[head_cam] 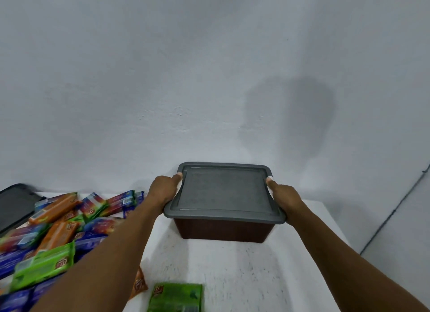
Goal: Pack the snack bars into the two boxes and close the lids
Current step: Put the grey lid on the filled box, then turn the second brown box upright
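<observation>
Two thumbs lie on the top of the grey lid (223, 190), one at each short side, near the far corners. The left hand (162, 190) grasps the left rim of the lid, and the right hand (285, 198) grasps the right rim. The other fingers of both hands go down past the rim and are hidden, so how they curl cannot be seen, but each hand clearly clamps the side it is on.

The lid sits flat on the brown box (223, 230) and covers it fully, so the box is between the two hands. Its base is low over the far part of the white table (232, 276). Whether it rests on the surface or is a little lifted cannot be told.

Many snack bars (58, 218) in orange, green and blue wrappers lie in a loose pile on the left part of the table, well apart from the box. One green bar (175, 297) lies alone at the near edge, between the forearms. One orange bar (139, 285) shows partly beside the left forearm. A dark flat object (14, 204) lies at the far left, behind the pile. A pale wall (186, 78) stands behind the table.
</observation>
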